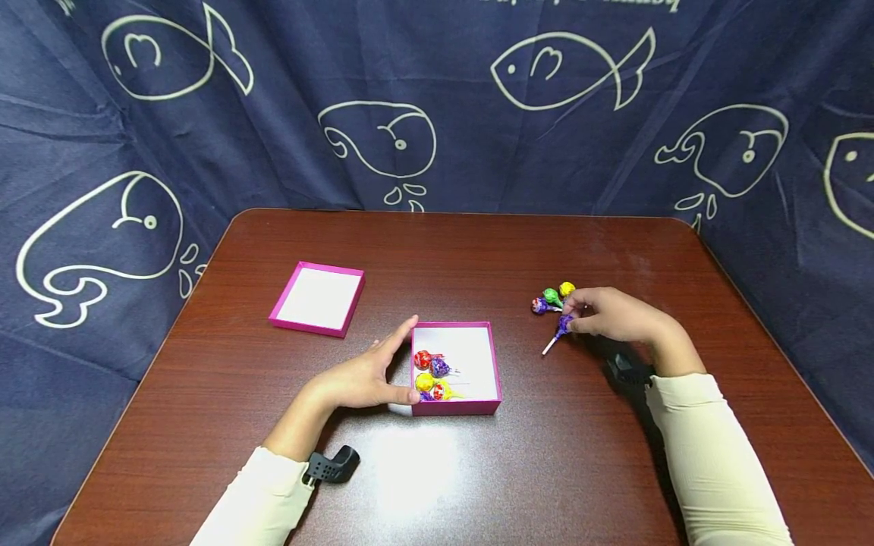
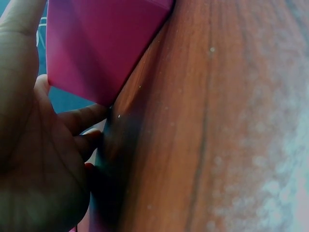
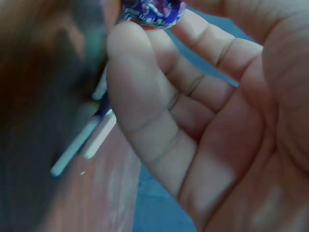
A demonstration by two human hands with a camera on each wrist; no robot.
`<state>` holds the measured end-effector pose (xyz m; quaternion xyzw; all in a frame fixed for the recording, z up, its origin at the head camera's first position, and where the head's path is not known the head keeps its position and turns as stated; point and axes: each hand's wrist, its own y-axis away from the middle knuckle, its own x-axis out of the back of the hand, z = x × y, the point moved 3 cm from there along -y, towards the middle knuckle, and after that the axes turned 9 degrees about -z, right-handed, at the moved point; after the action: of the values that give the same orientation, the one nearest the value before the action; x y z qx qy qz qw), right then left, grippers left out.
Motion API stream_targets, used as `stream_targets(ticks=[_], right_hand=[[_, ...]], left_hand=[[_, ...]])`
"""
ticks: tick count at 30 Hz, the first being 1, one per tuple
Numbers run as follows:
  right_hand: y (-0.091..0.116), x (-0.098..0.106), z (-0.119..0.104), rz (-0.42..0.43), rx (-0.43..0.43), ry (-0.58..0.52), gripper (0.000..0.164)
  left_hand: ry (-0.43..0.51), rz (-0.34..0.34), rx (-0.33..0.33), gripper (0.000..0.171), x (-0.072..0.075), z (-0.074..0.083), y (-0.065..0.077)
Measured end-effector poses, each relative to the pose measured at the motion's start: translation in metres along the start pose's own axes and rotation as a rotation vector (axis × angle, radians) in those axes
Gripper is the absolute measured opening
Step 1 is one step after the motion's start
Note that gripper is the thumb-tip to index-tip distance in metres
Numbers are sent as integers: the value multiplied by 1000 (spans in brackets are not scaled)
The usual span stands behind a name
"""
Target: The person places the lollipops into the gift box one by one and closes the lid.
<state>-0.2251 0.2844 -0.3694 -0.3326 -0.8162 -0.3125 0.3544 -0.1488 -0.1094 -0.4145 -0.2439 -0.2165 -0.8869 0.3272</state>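
Note:
My right hand pinches a purple-wrapped lollipop between thumb and fingers, its white stick slanting down to the left. In the right wrist view the purple wrapper shows at the fingertips. Just beyond that hand lie more lollipops: a green one, a yellow one and a purple-and-red one. My left hand rests against the left side of a pink box, fingers straight and thumb at the near corner. Several lollipops, among them a red one, lie along the left of its white inside.
A pink lid, white inside up, lies on the brown table behind and left of the box. A dark blue cloth with white fish and whale drawings hangs behind the table and at its sides.

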Motion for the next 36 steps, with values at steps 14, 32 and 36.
stream_targets(ticks=[14,32,36], right_hand=[[-14,-3,-39,68,182,27,17],[-30,-15,-79,51,299,63,19],[-31,-16,-84,53,295,69,19]], left_hand=[[1,8,-25,111,-1,-1,-1],[-13,14,-38,112,-1,0,-2],[-10,12,-34,112,-1,0,-2]])
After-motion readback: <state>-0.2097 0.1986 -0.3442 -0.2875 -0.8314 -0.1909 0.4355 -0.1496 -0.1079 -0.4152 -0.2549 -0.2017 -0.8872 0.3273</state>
